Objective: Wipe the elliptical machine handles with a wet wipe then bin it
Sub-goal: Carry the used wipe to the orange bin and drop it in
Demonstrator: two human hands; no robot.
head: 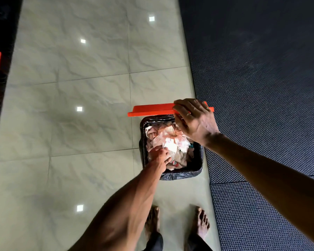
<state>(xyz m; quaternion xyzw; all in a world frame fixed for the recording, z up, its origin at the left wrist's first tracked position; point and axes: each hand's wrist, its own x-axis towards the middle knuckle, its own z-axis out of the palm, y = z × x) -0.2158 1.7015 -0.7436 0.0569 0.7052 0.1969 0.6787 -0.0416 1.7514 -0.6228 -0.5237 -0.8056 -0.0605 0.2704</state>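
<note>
Looking straight down from a person's head onto a pale tiled floor [80,124], with a dark textured mat [261,87] along the 3 o'clock side. Just below the centre stands a small bin [181,173] lined with a black bag and heaped with crumpled waste paper [158,132].

The right hand [194,120] reaches in from 4 o'clock. Its fingers are curled over the edge of the orange lid [152,110], which it holds tipped up at the bin's 12 o'clock rim.

The left hand [159,156] comes from 7 o'clock and is down inside the bin at its 9 o'clock side, fingers bent into the heap. A bright white crumpled piece touching its fingertips is probably the wet wipe [169,146]. Blur makes it impossible to tell whether the fingers are pinching it or have let go.

Two bare feet [199,225] show at 6 o'clock.

No elliptical machine is in view, so the wiping looks finished. The task seems to be at its last step: the wipe is in the bin, and what is left is freeing the hand and lowering the lid.
</note>
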